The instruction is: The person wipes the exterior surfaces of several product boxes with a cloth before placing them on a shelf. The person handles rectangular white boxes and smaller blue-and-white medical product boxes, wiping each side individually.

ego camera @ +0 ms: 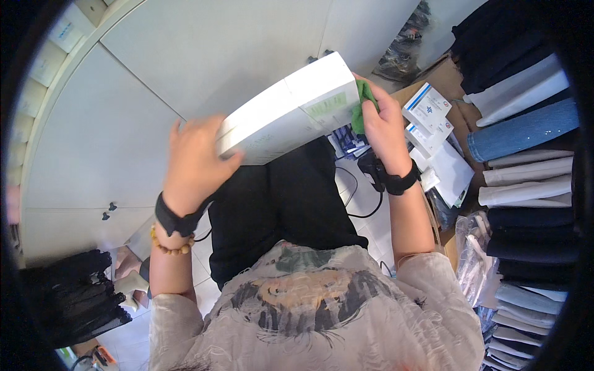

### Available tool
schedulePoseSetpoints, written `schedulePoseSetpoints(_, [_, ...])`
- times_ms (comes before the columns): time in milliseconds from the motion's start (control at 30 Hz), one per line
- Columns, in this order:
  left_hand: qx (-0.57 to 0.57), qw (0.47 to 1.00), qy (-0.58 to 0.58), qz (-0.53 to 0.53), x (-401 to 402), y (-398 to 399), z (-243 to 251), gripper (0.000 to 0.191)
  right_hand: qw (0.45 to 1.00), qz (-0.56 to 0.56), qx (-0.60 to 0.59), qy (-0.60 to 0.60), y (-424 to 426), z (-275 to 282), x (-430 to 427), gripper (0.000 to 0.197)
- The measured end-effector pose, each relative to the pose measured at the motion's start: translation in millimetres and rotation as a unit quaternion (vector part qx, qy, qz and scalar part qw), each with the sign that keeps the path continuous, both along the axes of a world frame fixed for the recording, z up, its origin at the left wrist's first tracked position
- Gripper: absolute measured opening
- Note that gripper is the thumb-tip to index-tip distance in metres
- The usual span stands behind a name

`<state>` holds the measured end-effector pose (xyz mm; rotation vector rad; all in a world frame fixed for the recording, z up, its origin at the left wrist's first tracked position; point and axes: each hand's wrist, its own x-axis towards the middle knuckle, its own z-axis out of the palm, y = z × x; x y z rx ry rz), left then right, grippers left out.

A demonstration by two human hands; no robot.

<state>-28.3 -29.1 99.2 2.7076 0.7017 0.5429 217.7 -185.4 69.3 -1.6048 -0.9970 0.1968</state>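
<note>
A large flat white box with a pale green label is held up, tilted, in front of a light cabinet. My right hand grips its right end, with a green cloth pressed between fingers and box. My left hand, blurred, is at the box's left end with thumb and fingers around the corner; whether it grips firmly is hard to tell. Black straps circle both wrists, and a beaded bracelet sits on the left one.
White cabinet doors with black knobs stand ahead. At the right, small white boxes lie on a cardboard carton, beside folded jeans and other garments. Black lace clothing hangs at the lower left. A black cable runs above the tiled floor.
</note>
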Motion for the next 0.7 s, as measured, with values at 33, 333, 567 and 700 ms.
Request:
schedulePoseSetpoints(33, [0.099, 0.993, -0.066, -0.019, 11.4, -7.7, 5.1, 0.054, 1.0, 0.002, 0.004, 0.002, 1.7, 1.9, -1.1, 0.039])
schedulePoseSetpoints(333, [-0.293, 0.905, -0.308, -0.012, 28.8, -12.2, 4.7, 0.036, 0.992, 0.044, 0.027, -0.111, 9.8, 15.0, 7.3, 0.039])
schedulePoseSetpoints(567, [-0.485, 0.677, -0.553, 0.023, -19.4, -4.4, 9.5, 0.053, 0.936, 0.199, -0.066, 0.283, 14.5, -16.4, -24.7, 0.034])
schedulePoseSetpoints(700, [-0.501, 0.601, -0.623, 0.014, -18.1, -9.5, 6.2, 0.054, 0.829, 0.33, -0.034, 0.45, 14.5, -26.0, -62.7, 0.033])
